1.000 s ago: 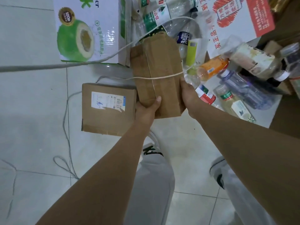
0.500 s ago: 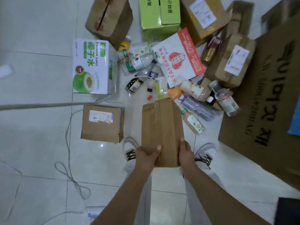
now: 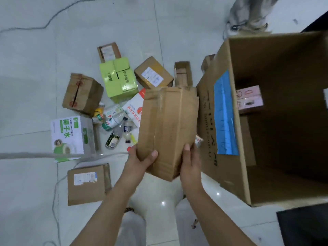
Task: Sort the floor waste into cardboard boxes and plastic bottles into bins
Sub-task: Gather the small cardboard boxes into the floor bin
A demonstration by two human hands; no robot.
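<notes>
We see the plain brown cardboard box (image 3: pixel 168 128) held up off the floor (image 3: pixel 26 59) between both hands, long side pointing away from us, a taped seam running down its upper face. The left hand (image 3: pixel 140 160) grips the near left corner: its thumb lies across the top face, and the rest of its fingers (image 3: pixel 153 155) are tucked beneath, out of our sight. The right hand (image 3: pixel 190 162) clamps the near right edge, thumb pressed along the side, the other fingers hidden behind the cardboard. So the box sits between the two palms, its far end free.

Just to its right stands a large open carton (image 3: pixel 230 174) with a blue strip (image 3: pixel 224 112) on its wall and a pink packet (image 3: pixel 248 97) inside; the held box is beside that wall, not over the opening.

To the left, on the floor, we see a cluster of plastic bottles (image 3: pixel 115 128), a red-and-white package (image 3: pixel 135 109), a coconut-water box (image 3: pixel 71 135), a green box (image 3: pixel 119 79), a brown box with red seals (image 3: pixel 81 93), a labelled parcel (image 3: pixel 152 74), a small open box (image 3: pixel 183 73) and, nearer us, another labelled brown box (image 3: pixel 87 183). A thin cable (image 3: pixel 56 192) trails past.
</notes>
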